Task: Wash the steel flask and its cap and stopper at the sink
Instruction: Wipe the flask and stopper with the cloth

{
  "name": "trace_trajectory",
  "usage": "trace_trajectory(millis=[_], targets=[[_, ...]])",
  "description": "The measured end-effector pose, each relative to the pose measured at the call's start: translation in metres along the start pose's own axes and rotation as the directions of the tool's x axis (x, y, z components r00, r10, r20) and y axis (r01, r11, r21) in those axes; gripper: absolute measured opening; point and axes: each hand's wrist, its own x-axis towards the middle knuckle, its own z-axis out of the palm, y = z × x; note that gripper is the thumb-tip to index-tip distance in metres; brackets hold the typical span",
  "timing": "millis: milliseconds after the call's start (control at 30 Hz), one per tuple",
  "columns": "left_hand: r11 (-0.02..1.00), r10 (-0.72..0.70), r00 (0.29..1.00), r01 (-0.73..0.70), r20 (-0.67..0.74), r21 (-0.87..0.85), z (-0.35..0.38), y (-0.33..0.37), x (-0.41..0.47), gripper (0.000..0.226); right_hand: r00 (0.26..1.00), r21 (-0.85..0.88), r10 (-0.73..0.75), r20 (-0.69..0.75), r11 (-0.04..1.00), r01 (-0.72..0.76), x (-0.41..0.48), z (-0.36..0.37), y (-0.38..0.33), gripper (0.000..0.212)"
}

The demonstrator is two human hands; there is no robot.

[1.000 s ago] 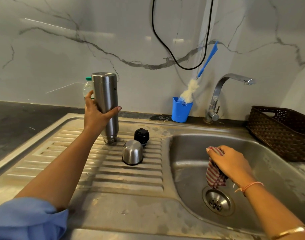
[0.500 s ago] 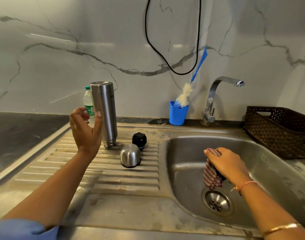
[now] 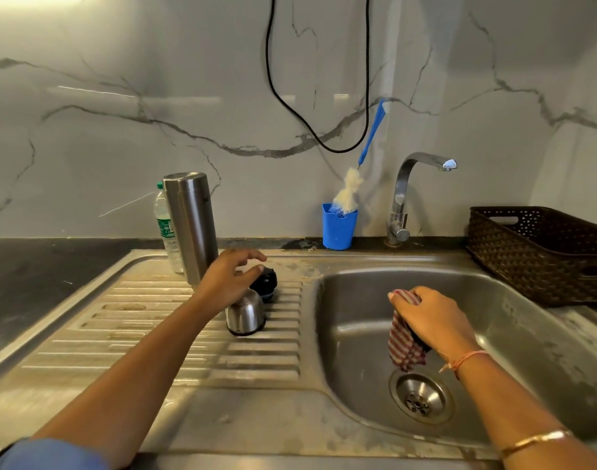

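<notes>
The steel flask [image 3: 191, 225] stands upside down on the ribbed drainboard [image 3: 148, 337], free of any hand. In front of it sits the steel cap [image 3: 245, 313], dome up, with the black stopper [image 3: 265, 283] just behind it. My left hand [image 3: 229, 279] hovers over the cap and stopper with fingers spread and loosely bent; whether it touches either I cannot tell. Over the sink basin [image 3: 358, 300] my right hand [image 3: 432, 317] grips a red-and-white striped cloth [image 3: 404, 347] that hangs toward the drain [image 3: 421, 398].
A clear plastic bottle [image 3: 165, 228] stands behind the flask. A blue cup [image 3: 337, 228] holds a blue-handled bottle brush [image 3: 349, 191] beside the tap [image 3: 405, 198]. A dark woven basket [image 3: 541, 252] sits at the right. A black cable [image 3: 321, 137] loops on the wall.
My left hand let go of the flask, which stays standing on the drainboard, and moved right and down over the cap and stopper. My right hand kept hold of the cloth.
</notes>
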Motion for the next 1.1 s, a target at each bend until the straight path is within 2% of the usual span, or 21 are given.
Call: trace_trajectory(millis=[67,133,200,267,367,467,533,600,667,700,733,767,800,833,867,900,933,1000,1067,1100], targets=[[0.998,-0.022,0.996,0.017,0.089,0.053,0.004,0.005,0.009,0.013,1.0,0.002,0.003,0.0,1.0,-0.003,0.0,0.0,-0.001,0.037],[0.993,-0.106,0.979,0.095,0.172,0.075,0.008,0.012,0.019,0.016,1.0,-0.003,0.004,-0.002,1.0,-0.004,0.0,0.0,-0.001,0.037],[0.969,-0.215,0.939,0.17,0.267,0.181,0.012,0.017,0.026,0.027,1.0,-0.008,0.005,-0.007,1.0,-0.005,0.0,0.0,0.0,0.036],[0.938,-0.277,0.9,0.178,0.336,0.297,0.016,0.02,0.032,0.042,1.0,-0.017,0.007,-0.008,1.0,-0.007,0.0,0.0,0.0,0.036],[0.901,-0.319,0.892,0.181,0.32,0.395,0.02,0.03,0.036,0.051,1.0,-0.025,0.009,-0.005,1.0,-0.009,0.0,-0.001,0.0,0.037],[0.879,-0.255,0.932,0.113,0.258,0.463,0.027,0.04,0.035,0.051,1.0,-0.021,0.009,-0.002,1.0,-0.01,0.0,-0.001,-0.001,0.037],[0.927,-0.171,0.97,0.099,0.172,0.362,0.035,0.048,0.031,0.055,1.0,-0.023,0.002,-0.002,1.0,-0.002,-0.001,-0.003,-0.002,0.037],[0.979,-0.122,0.989,0.105,0.085,0.176,0.044,0.062,0.023,0.062,1.0,0.002,0.001,-0.006,1.0,-0.001,0.001,-0.003,-0.001,0.037],[0.978,-0.183,0.979,0.191,0.092,-0.08,0.056,0.076,0.015,0.061,1.0,0.096,0.027,-0.007,0.995,-0.026,0.004,-0.002,0.001,0.036],[0.911,-0.261,0.952,0.297,0.159,-0.285,0.066,0.08,0.01,0.056,0.999,0.185,0.049,0.001,0.982,-0.048,0.005,-0.003,0.001,0.036],[0.759,-0.338,0.904,0.427,0.263,-0.491,0.076,0.084,0.004,0.049,0.997,0.305,0.079,0.025,0.949,-0.083,0.006,-0.004,0.001,0.037],[0.556,-0.383,0.838,0.545,0.389,-0.627,0.085,0.087,-0.004,0.042,0.991,0.45,0.112,0.075,0.883,-0.134,0.006,-0.005,0.0,0.038],[0.368,-0.394,0.781,0.617,0.484,-0.696,0.094,0.089,-0.011,0.037,0.978,0.582,0.141,0.152,0.787,-0.204,0.005,-0.007,0.0,0.038],[0.251,-0.392,0.743,0.654,0.543,-0.714,0.102,0.089,-0.015,0.036,0.96,0.672,0.16,0.23,0.687,-0.276,0.003,-0.009,0.0,0.038],[0.199,-0.394,0.72,0.674,0.571,-0.712,0.109,0.089,-0.018,0.038,0.945,0.727,0.165,0.283,0.606,-0.324,0.001,-0.012,0.001,0.037],[0.186,-0.401,0.708,0.684,0.581,-0.705,0.115,0.088,-0.019,0.041,0.939,0.749,0.17,0.3,0.567,-0.342,0.001,-0.012,0.002,0.037],[0.175,-0.404,0.706,0.684,0.581,-0.709,0.118,0.091,-0.02,0.041,0.946,0.752,0.171,0.276,0.574,-0.323,0.002,-0.012,0.004,0.038],[0.158,-0.414,0.718,0.662,0.56,-0.733,0.124,0.099,-0.022,0.035,0.984,0.693,0.133,0.12,0.699,-0.179,0.002,-0.012,0.0,0.036],[0.181,-0.411,0.734,0.646,0.54,-0.741,0.131,0.106,-0.026,0.021,0.997,0.536,-0.014,-0.071,0.843,0.05,-0.005,-0.009,-0.011,0.031],[0.248,-0.39,0.756,0.636,0.525,-0.731,0.135,0.11,-0.029,0.013,0.984,0.419,-0.121,-0.13,0.893,0.166,-0.009,-0.005,-0.017,0.031]])
